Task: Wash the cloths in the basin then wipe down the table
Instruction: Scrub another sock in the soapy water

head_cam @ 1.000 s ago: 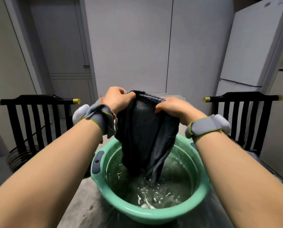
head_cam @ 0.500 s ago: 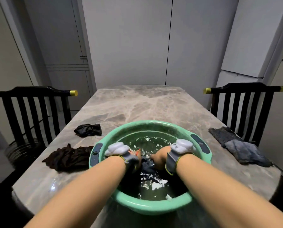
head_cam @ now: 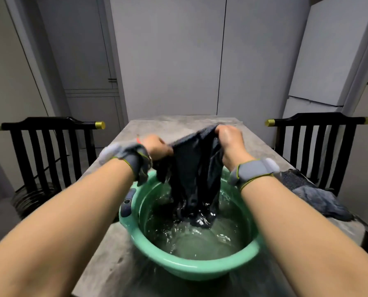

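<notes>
Both hands, left hand (head_cam: 157,146) and right hand (head_cam: 230,142), grip dripping dark cloth (head_cam: 193,176), seemingly touching basin (head_cam: 178,266) water.

Single wide-angle view, worn on the head, looking forward and down along both forearms from close behind them. Forearms entering from lower left and lower right corners, filling much of the bottom half. Green basin (head_cam: 191,269) very near, at lower centre. Marble table (head_cam: 114,260) running away from the lens toward mid-frame, narrowing with distance. Black chair (head_cam: 50,142) at mid left, second black chair (head_cam: 315,138) at mid right, both beside the table. Grey cabinet doors (head_cam: 168,56) straight ahead across the upper half, lines bowed outward toward the edges. No second view, nothing shared.
</notes>
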The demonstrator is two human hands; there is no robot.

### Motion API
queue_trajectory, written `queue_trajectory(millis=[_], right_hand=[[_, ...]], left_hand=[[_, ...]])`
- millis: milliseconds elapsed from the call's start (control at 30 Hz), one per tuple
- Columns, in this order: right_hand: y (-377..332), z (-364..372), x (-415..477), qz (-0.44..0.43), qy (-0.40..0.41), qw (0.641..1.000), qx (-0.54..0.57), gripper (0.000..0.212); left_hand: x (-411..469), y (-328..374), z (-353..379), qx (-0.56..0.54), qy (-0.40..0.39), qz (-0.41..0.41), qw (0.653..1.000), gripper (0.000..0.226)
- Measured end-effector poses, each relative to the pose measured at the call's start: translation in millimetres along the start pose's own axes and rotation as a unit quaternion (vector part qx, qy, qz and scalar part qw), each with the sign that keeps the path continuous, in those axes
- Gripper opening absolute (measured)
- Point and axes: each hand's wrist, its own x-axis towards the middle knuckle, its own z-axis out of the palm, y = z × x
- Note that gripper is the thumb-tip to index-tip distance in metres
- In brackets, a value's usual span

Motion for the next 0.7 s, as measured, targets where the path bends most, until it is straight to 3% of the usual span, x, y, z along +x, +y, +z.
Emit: queue_trajectory(millis=[67,133,167,233,300,333,400,433,500,567,700], right_hand=[[-16,-4,0,-0.009,0.035,0.996,0.080,0.024],[-26,-10,-3,-0.020,0.040,0.996,0.077,0.018],[-28,-13,-2,-0.026,0.029,0.997,0.064,0.021],[-27,-18,-3,-0.022,-0.013,0.999,0.024,0.025],[-18,-18,-4,-0.007,-0.088,0.991,-0.103,0.017],[-11,-17,-5,0.001,-0.126,0.968,-0.215,0.013],[3,-15,-11,-0.013,-0.185,0.900,-0.395,0.008],[15,-13,-13,-0.027,-0.220,0.860,-0.459,0.021],[38,-10,-23,-0.036,-0.289,0.781,-0.553,0.038],[58,-4,-26,-0.056,-0.317,0.719,-0.616,0.043],[81,10,-34,-0.112,-0.382,0.660,-0.637,0.041]], left_hand=[[0,1,-22,-0.224,0.022,0.010,0.974,0.025],[-2,6,-36,-0.401,0.048,0.027,0.914,0.030],[-2,9,-39,-0.455,0.050,0.030,0.889,0.030],[0,10,-34,-0.477,0.060,0.022,0.876,0.029],[7,7,-21,-0.397,0.080,0.013,0.914,0.029],[8,5,-13,-0.323,0.075,0.009,0.943,0.030],[7,2,8,-0.118,0.032,0.000,0.993,0.026],[3,2,20,-0.017,0.007,0.003,1.000,0.023],[-4,0,46,0.096,-0.036,0.024,0.994,0.031],[0,-2,68,0.128,-0.099,0.056,0.985,0.039],[2,-23,120,0.200,-0.240,0.108,0.944,0.041]])
